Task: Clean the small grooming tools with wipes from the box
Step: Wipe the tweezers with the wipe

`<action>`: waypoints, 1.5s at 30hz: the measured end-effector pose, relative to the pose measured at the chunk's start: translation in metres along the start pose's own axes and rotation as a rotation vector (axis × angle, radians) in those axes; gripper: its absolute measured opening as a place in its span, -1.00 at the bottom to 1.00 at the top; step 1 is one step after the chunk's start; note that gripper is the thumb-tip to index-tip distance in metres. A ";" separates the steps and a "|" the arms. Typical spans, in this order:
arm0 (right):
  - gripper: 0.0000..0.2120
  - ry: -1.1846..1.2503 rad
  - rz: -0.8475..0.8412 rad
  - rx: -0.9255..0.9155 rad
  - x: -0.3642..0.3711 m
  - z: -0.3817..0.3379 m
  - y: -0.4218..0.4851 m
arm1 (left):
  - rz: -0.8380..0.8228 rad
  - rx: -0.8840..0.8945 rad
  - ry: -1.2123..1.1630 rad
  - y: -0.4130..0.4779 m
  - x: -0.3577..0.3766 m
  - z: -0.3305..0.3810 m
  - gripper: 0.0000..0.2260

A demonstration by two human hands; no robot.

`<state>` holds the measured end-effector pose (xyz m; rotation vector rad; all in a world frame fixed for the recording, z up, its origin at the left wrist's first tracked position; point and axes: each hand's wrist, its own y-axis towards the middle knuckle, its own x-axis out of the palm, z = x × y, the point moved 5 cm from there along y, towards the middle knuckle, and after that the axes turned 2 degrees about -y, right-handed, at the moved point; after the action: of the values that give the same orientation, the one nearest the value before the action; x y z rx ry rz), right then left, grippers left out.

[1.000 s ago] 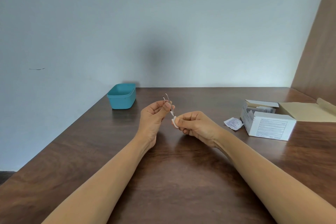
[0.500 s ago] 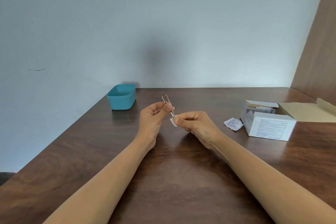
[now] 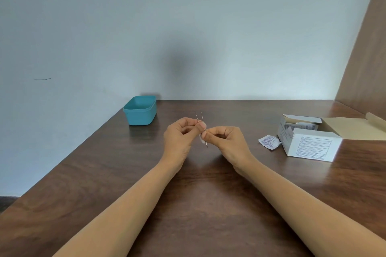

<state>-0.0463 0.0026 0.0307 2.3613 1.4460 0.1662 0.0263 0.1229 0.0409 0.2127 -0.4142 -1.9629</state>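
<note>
While the left hand (image 3: 179,135) pinches the thin two-pronged metal tool (image 3: 199,118), the right hand (image 3: 227,142) pinches a small white wipe (image 3: 202,139) round its shaft. Best to stroke lengthwise, lightly, without bending it.

Light is soft and even, moderately bright, with no hard highlights. I note a diffuse dark patch on the wall (image 3: 183,69), centre, just above the table's far edge. The table (image 3: 198,204) has a mild sheen, with pale glare beside the box (image 3: 309,148) at right and a faint reflection in front of the blue tub (image 3: 140,115). Shadows under the left hand (image 3: 179,137) and right hand (image 3: 227,144) are weak and soft-edged. Wide-angle stretch splays the table edges and swells the forearms near the bottom. The box print is too soft for me to read.
</note>
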 end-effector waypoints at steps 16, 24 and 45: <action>-0.87 0.443 0.092 0.279 0.000 0.004 0.002 | -0.182 -0.310 -0.130 -0.007 0.014 -0.014 -0.81; -0.87 0.586 0.068 0.281 0.001 0.002 0.005 | -0.212 -0.424 -0.236 -0.004 0.019 -0.016 -0.76; -0.83 0.741 0.242 0.246 -0.033 -0.002 0.016 | -0.193 -0.435 -0.199 -0.012 0.020 -0.017 -0.75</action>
<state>-0.0489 -0.0322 0.0415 2.8318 1.5198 1.0784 0.0134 0.1064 0.0211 -0.2301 -0.0869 -2.2192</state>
